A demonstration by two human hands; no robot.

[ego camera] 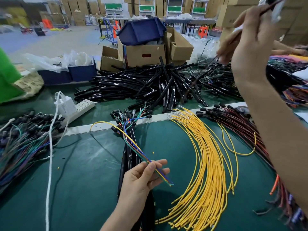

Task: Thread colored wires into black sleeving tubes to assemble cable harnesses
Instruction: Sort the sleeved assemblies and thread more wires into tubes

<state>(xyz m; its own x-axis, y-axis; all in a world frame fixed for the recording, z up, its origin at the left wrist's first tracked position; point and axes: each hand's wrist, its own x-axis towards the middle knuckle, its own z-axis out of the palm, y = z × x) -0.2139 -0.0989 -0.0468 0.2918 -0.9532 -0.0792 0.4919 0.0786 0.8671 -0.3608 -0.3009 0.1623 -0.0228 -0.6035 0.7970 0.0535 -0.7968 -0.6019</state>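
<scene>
The left hand (141,178) sits low, just left of the fan of yellow wires (208,164). Its palm faces up, and thumb and fingers pinch a bunch of coloured wires (133,145). The right hand (250,44) is raised high above the fan's right side, back to the camera, fingers curled on a thin dark wire (273,6). Its forearm slants down to the right.

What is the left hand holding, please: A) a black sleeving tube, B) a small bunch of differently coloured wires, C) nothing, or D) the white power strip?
B: the left hand pinches a small bunch of coloured wires between thumb and fingers; the black sleeving tubes lie piled farther back, and the right hand holds a dark red wire.
</scene>
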